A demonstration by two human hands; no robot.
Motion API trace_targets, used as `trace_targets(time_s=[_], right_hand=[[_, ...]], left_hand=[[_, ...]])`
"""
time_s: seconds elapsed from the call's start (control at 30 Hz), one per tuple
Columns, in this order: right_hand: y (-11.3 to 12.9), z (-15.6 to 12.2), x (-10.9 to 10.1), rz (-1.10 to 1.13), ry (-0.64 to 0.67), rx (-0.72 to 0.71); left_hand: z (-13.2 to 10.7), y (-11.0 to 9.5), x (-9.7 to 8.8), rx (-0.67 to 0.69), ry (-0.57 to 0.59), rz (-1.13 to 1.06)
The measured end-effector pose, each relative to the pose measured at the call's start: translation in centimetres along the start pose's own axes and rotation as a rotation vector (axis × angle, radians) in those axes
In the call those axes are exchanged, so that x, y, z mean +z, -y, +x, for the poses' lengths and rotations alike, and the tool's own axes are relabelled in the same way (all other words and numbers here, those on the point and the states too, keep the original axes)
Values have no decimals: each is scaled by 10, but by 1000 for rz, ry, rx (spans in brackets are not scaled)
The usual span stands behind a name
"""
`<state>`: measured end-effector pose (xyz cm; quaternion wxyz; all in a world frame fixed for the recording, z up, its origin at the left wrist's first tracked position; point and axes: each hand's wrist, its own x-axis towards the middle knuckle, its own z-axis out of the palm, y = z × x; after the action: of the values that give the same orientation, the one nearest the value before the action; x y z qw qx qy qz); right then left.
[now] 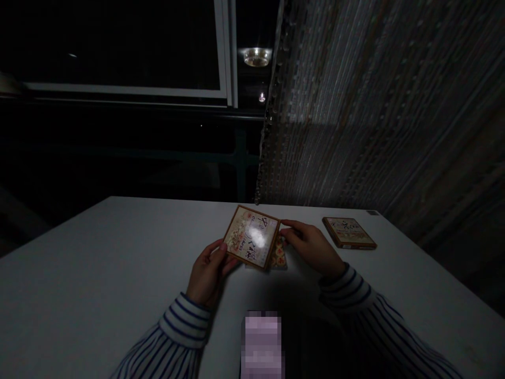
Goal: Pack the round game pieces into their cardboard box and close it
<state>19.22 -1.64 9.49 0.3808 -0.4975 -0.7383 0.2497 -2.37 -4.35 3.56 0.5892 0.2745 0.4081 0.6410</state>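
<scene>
Both my hands hold a square, brown-edged box lid [251, 237] with printed characters and pictures, tilted up above a white table [98, 263]. My left hand [208, 272] pinches its lower left corner, fingers closed on it. At the lid's right edge my right hand [311, 246] grips with closed fingers. Under the lid, partly hidden, lies something with a red-and-cream pattern [279, 256], maybe cards. A second matching box part [349, 232] lies flat to the right, beyond my right hand.
A blurred pale rectangle [262, 345] sits at the near table edge between my striped sleeves. A beaded curtain [379, 105] hangs behind the table on the right; a dark window [118, 47] with a white frame is at back left.
</scene>
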Motion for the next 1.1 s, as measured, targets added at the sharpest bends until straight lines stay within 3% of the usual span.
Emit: trace_targets(time_s=[0.17,0.43,0.77,0.97,1.1], right_hand=[[-3,1,2,157,23,68],[-3,2,3,233,-14,95],[-9,3,4,200,-107,96],[-2,4,1,230,-114,50],[4,2,-2,150,-136,-28]], left_hand=[[-3,2,2,-38,67,18],[-3,4,2,-65,60,63],[-3,7,0,-78,135,121],[1,7,-3,35,121,265],[1,2,-1,99,51,283]])
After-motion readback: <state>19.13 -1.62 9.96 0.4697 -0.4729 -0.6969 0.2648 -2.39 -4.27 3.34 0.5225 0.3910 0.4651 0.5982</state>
